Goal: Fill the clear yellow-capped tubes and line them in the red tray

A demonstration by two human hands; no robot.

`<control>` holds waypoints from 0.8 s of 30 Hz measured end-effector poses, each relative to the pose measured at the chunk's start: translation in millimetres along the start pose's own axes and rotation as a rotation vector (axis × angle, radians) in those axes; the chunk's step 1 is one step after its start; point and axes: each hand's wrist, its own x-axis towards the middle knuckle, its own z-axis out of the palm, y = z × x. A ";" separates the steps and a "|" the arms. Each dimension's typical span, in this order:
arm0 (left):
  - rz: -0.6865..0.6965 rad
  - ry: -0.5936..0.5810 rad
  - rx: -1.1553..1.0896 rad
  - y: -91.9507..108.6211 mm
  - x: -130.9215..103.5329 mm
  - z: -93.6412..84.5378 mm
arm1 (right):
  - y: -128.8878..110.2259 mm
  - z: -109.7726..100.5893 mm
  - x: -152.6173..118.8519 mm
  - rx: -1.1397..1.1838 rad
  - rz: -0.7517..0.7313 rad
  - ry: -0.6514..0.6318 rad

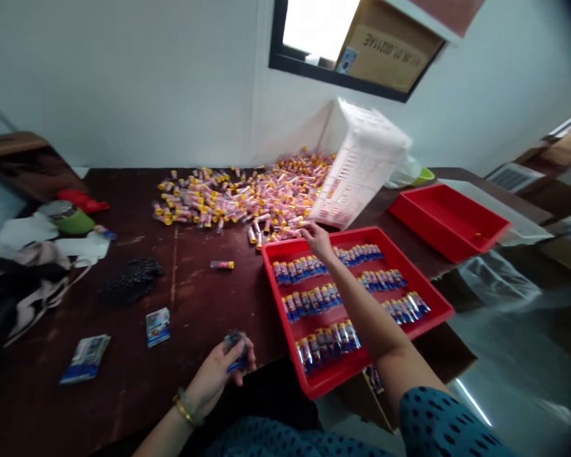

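Observation:
My left hand (219, 371), wearing bracelets at the wrist, is closed around a small blue-and-clear packet bundle (236, 350) just off the table's front edge. My right hand (317, 239) reaches over the red tray (385, 349) to the near edge of a heap of clear tubes with yellow caps (266, 197). Its fingers are pinched at a tube there; the grip is small and partly blurred. Inside the tray lie several rows of tubes in blue wrappers (330, 339); my right forearm hides part of them. A single tube (222, 264) rests apart on the table.
A white perforated basket (361, 165) tips over the heap. To the right sits a second red tray (450, 219). Stacked blue packets (85, 358), a smaller packet stack (158, 327) and a dark beaded bundle (131, 279) lie at left. An open carton (375, 397) stands below the tray.

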 end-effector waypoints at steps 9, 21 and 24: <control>0.251 0.195 -0.219 22.3 0.0 -29.1 | -115.8 184.3 -40.2 -0.092 -0.201 -0.583; 0.417 0.350 -0.372 19.1 5.9 -32.2 | -139.9 103.5 -132.2 0.296 -0.423 -0.703; 0.414 0.263 -0.360 20.2 2.2 -28.0 | -139.7 102.4 -142.5 0.304 -0.388 -0.649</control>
